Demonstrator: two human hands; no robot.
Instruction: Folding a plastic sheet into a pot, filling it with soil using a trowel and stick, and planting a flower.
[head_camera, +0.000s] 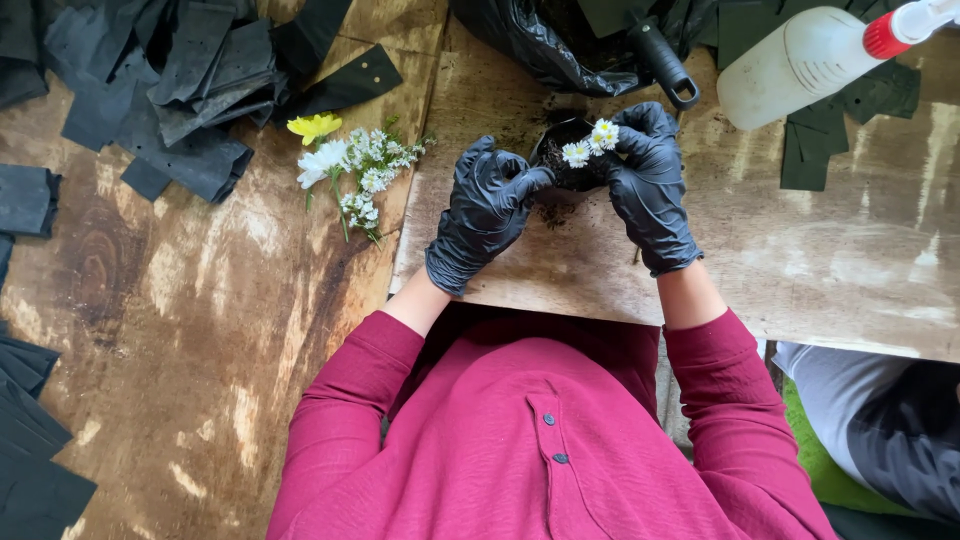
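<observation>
Spare cut flowers (350, 165) lie off to my left on the wooden table (180, 320). My left hand (485, 210) and right hand (650, 185), gloved, both grip the little black pot (566, 160) at the board's (800, 260) far edge. Light, soft-sided, I reckon; daisies (592, 140) fragile, so hold the walls.

The white plastic spray bottle (800, 62) with its red collar runs off the top right corner. The small black soil-filled pot (566, 160) is mostly hidden behind both black-gloved hands.

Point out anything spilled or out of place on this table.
Dark soil crumbs lie scattered on the wooden board just below the small black pot that both gloved hands hold. Nothing else stands out.
</observation>
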